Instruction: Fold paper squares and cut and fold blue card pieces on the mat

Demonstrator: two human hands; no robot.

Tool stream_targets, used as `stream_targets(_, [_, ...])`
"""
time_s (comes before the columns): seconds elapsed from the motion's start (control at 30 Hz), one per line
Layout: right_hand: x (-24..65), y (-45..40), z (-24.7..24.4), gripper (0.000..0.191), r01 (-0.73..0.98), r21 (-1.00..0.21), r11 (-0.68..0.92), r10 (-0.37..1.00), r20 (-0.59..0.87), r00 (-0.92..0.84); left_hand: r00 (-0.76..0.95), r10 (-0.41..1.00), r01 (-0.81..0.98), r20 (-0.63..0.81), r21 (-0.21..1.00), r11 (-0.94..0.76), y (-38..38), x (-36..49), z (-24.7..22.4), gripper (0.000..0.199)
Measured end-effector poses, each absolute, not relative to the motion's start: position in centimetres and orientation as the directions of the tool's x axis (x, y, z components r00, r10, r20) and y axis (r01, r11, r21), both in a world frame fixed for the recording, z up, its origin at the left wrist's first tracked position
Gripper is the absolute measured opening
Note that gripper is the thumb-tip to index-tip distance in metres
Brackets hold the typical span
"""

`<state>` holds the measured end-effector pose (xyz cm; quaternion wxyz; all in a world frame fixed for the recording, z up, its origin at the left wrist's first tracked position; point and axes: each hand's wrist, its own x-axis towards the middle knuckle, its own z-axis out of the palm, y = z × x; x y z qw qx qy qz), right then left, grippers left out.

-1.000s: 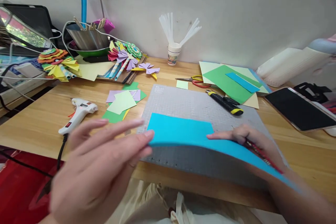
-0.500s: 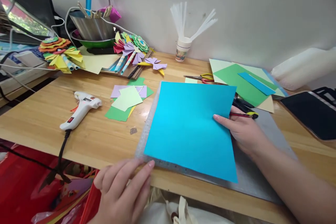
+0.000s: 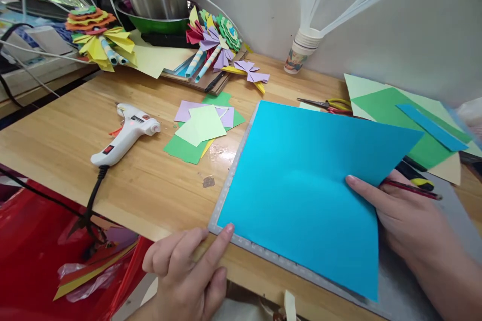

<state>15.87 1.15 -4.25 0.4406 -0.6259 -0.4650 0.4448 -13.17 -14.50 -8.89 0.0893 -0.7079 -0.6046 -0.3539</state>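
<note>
Though flatter just before, sheet (image 3: pixel 301 175) bowed

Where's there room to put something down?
Bare table lies left of the glue gun, and between the paper scraps and the front edge. It's crowded by the paper flowers and scissors, and right of the blue paper.

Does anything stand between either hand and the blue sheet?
Nothing visible does: the left hand touches the sheet at its near left corner, and the right hand has its thumb on it. The right hand's pencil isn't under that thumb.
</note>
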Motion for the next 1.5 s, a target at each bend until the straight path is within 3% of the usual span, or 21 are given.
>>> stream_targets(0.13, [15.2, 0.7, -3.7, 0.033, 0.277, -0.949, -0.150, 0.982, -0.111, 0.153, -0.044, 0.737, 0.916, 0.675, 0.321, -0.240, -14.1, -12.9, -9.1, 0.032])
stream_targets(0.27, [14.6, 0.9, -3.4, 0.029, 0.316, -0.933, -0.171, 0.977, -0.118, 0.179, -0.003, 0.726, 0.924, 0.688, 0.278, -0.261, -14.0, -12.8, -9.2, 0.033])
stream_targets(0.5, [13.9, 1.1, -2.9, 0.050, 0.280, -0.912, -0.300, 0.935, -0.222, 0.277, 0.013, 0.711, 0.930, 0.703, 0.252, -0.266, -14.0, -13.1, -9.1, 0.033])
stream_targets(0.6, [13.8, 1.1, -2.6, 0.049, 0.275, -0.906, -0.321, 0.935, -0.256, 0.246, 0.050, 0.751, 0.934, 0.659, 0.236, -0.270, -14.2, -13.6, -8.8, 0.029])
stream_targets(0.7, [14.4, 1.4, -2.9, 0.046, 0.294, -0.910, -0.291, 0.951, -0.241, 0.194, 0.105, 0.794, 0.935, 0.598, 0.212, -0.283, -14.4, -13.6, -8.3, 0.034])
stream_targets(0.8, [15.4, 1.8, -3.6, 0.038, 0.357, -0.905, -0.230, 0.968, -0.175, 0.180, 0.014, 0.815, 0.928, 0.579, 0.295, -0.225, -14.4, -13.1, -7.9, 0.035])
stream_targets(0.9, [15.8, 2.1, -4.0, 0.042, 0.398, -0.899, -0.182, 0.972, -0.104, 0.210, -0.068, 0.812, 0.919, 0.580, 0.353, -0.174, -14.2, -12.5, -7.7, 0.032])
stream_targets(1.33, [15.8, 2.0, -4.3, 0.045, 0.392, -0.901, -0.187, 0.973, -0.115, 0.200, -0.063, 0.814, 0.920, 0.577, 0.350, -0.177, -13.9, -12.6, -7.8, 0.032])
stream_targets(1.4, [16.1, 2.1, -4.3, 0.043, 0.441, -0.883, -0.163, 0.980, -0.092, 0.177, -0.035, 0.825, 0.921, 0.563, 0.339, -0.191, -13.9, -12.7, -7.7, 0.033])
stream_targets(1.5, [16.8, 2.5, -4.5, 0.037, 0.615, -0.788, -0.007, 0.999, 0.022, 0.039, -0.001, 0.838, 0.932, 0.546, 0.304, -0.197, -13.6, -12.9, -7.2, 0.028])
